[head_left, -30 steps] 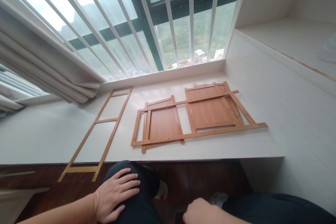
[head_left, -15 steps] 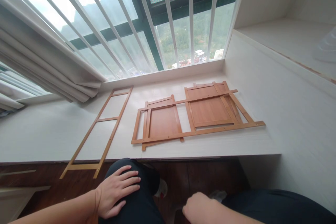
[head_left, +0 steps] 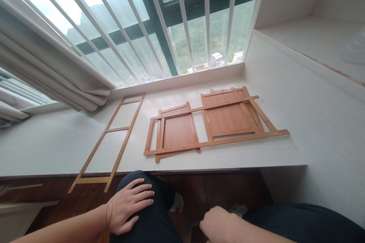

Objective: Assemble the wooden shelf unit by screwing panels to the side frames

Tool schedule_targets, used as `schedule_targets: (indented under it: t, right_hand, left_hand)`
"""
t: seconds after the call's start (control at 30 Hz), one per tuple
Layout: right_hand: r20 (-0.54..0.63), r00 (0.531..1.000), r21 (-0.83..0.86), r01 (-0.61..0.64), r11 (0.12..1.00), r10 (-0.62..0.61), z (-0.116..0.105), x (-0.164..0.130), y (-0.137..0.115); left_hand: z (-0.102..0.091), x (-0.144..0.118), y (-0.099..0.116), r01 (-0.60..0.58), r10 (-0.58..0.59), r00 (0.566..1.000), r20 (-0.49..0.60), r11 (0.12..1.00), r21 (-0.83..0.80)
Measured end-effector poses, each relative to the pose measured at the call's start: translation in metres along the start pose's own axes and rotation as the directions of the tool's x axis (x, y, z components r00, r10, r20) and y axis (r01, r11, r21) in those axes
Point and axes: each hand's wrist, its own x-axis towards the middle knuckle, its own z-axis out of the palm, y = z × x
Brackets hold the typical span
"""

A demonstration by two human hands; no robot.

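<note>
A: Status on the hands? Left hand (head_left: 129,207) lies flat on the left knee (head_left: 148,190), fingers spread, holding nothing. Right hand (head_left: 219,226) is low between the legs, knuckles up. Can't tell whether it's closed on anything; its fingers are hidden.

B: Where are the parts relative to them?

A: All ahead of both hands, up on the white ledge (head_left: 57,148). The ladder frame (head_left: 114,140) sits forward and slightly left of the left hand, apart from it. The stacked panel assembly (head_left: 211,125) is well forward of the right hand.

B: Risks?

A: The ladder frame's near end overhangs the ledge edge, just above the left knee. A knee lift or a careless reach could probably tip it to the floor. The panel stack looks loosely laid (rails crossing at angles), so pulling one rail may drag the rest.

B: Counts?

A: One ladder frame with three rungs visible. Two brown panels in the stack, plus two long rails across them. Shorter slats overlap, so I can't count them surely. One curtain (head_left: 48,76), bunched far left.
</note>
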Motion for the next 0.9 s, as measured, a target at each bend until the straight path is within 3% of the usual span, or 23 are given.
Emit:
schedule_targets:
  t: [0.23,0.33,0.43,0.5,0.6,0.7,0.77,0.83,0.9]
  right_hand:
    - [-0.017,1.0,0.014,-0.005,1.0,0.006,0.006,0.002,0.0]
    - [-0.021,1.0,0.046,-0.01,0.999,0.011,-0.004,-0.003,0.003]
    - [-0.226,0.972,0.174,-0.03,0.984,0.07,-0.03,-0.02,0.019]
    - [-0.446,0.886,0.293,0.006,0.956,0.131,-0.051,-0.034,0.038]
    - [-0.621,0.732,0.45,0.043,0.892,0.278,-0.075,-0.054,0.072]
    - [-0.753,0.517,0.431,-0.079,0.899,0.407,-0.081,-0.065,0.103]
    - [-0.778,0.409,0.422,-0.223,0.879,0.477,-0.079,-0.066,0.116]
    - [-0.772,0.352,0.419,-0.345,0.84,0.529,-0.075,-0.064,0.123]
    - [-0.763,0.337,0.401,-0.425,0.812,0.552,-0.073,-0.061,0.124]
  left_hand:
    - [-0.001,0.001,0.0,0.002,-0.001,1.0,0.012,1.0,-0.013]
    - [-0.001,0.0,0.0,0.002,-0.002,1.0,0.012,1.0,-0.013]
    - [-0.001,0.0,0.0,-0.002,0.002,1.0,0.006,1.0,-0.003]
    - [-0.001,0.0,0.0,-0.006,0.006,1.0,0.001,1.0,0.002]
    - [0.0,0.0,0.0,-0.007,0.007,1.0,-0.003,1.0,0.004]
    - [0.0,-0.001,0.0,-0.008,0.008,1.0,-0.008,1.0,0.0]
    - [0.0,-0.001,0.0,-0.011,0.011,1.0,-0.016,1.0,-0.003]
    - [0.001,-0.001,-0.001,-0.016,0.016,0.999,-0.028,1.0,-0.004]
    - [0.0,-0.001,-0.001,-0.02,0.02,0.999,-0.038,1.0,-0.003]
